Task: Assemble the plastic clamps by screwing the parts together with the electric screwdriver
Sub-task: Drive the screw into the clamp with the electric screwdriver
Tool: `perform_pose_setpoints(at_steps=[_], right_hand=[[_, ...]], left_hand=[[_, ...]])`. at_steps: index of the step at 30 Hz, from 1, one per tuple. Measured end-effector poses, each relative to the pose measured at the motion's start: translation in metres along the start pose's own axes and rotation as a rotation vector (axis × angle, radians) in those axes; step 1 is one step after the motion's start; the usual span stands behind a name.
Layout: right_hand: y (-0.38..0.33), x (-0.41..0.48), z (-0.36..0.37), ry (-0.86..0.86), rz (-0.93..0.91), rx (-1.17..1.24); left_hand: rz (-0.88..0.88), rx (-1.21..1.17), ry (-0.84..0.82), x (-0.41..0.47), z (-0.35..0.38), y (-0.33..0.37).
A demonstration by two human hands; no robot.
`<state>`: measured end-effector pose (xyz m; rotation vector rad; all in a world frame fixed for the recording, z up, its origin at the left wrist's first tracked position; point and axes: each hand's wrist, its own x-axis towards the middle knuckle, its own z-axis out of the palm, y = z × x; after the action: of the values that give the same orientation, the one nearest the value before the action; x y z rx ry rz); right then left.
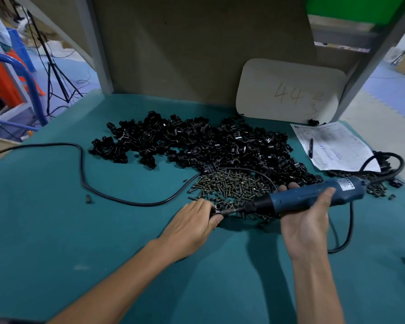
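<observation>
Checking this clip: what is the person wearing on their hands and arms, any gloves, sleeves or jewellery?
Nothing shows. The left hand and right hand are bare: no gloves, rings, watch or bands. The left forearm and right forearm are uncovered up to the picture's edge, with no sleeve in view.

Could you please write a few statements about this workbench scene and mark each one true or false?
1. The right hand grips the blue electric screwdriver. True.
2. The left hand is empty. False: it holds a black clamp at the screwdriver's bit.
3. The screws lie nearer the person than the pile of black clamp parts. True.
4. The pen lies among the screws. False: it lies on the paper sheet at the right.
5. The screwdriver's tip points to the right. False: it points left, toward the clamp.
</observation>
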<state>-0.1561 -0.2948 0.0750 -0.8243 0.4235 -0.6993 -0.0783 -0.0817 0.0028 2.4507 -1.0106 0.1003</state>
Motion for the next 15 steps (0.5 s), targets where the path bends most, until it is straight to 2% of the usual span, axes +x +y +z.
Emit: perform_pose_setpoints(at_steps=[4, 7, 15], right_hand=[[-0.003, 0.003, -0.005, -0.043, 0.039, 0.086], [-0.001, 0.002, -0.012, -0.085, 0.031, 0.028], [-0.001, 0.005, -0.014, -0.068, 0.008, -0.032]], left_hand=[[-0.002, 0.004, 0.000, 0.000, 0.001, -0.001], [-0.003, 0.011, 0.002, 0.000, 0.001, -0.001], [0.003, -0.014, -0.012, -0.001, 0.000, -0.001]])
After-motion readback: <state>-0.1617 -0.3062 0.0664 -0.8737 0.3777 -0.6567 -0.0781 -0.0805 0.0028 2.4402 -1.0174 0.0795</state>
